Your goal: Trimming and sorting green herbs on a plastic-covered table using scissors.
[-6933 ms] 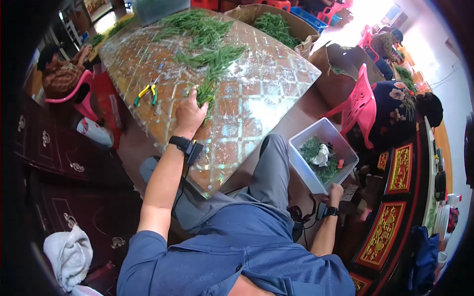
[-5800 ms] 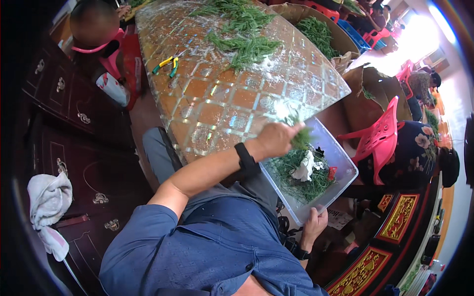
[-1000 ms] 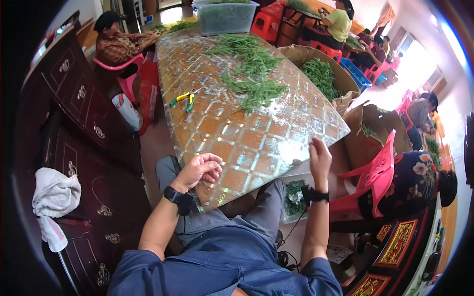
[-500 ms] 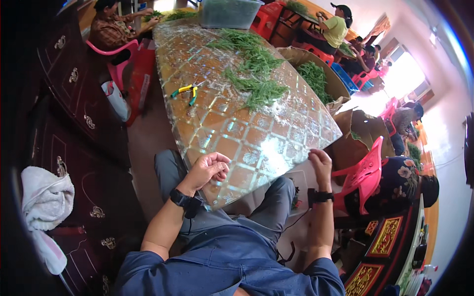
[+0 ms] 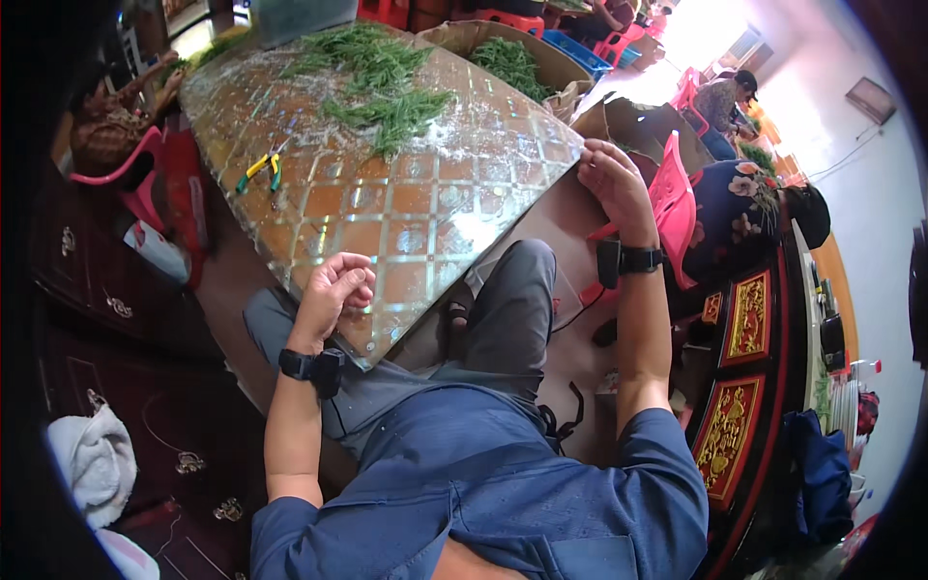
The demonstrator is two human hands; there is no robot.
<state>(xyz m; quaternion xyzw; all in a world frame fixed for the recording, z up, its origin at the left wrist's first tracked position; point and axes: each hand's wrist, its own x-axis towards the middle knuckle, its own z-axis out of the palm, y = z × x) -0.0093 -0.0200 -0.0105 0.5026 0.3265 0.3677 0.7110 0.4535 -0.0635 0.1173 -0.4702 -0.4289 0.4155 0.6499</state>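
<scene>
You've got two hands in view, one left hand (image 5: 338, 282) and one right hand (image 5: 616, 182), plus two black wrist straps (image 5: 640, 259), one per arm. In front of you: one table (image 5: 338, 232), one pair of pliers (image 5: 261, 171), one clear tub (image 5: 302, 17), one blue crate (image 5: 575, 54), at least three pink chairs (image 5: 671, 208), three carved gold panels (image 5: 748, 317), and way too many green sprigs (image 5: 391, 111) to count lol

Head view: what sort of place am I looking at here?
Probably a household room serving as a small hand-work shop: green sprigs lie heaped on the patterned table, yellow-and-green pliers rest near them, and gold-and-red carved panels on the right look like home furniture.
</scene>
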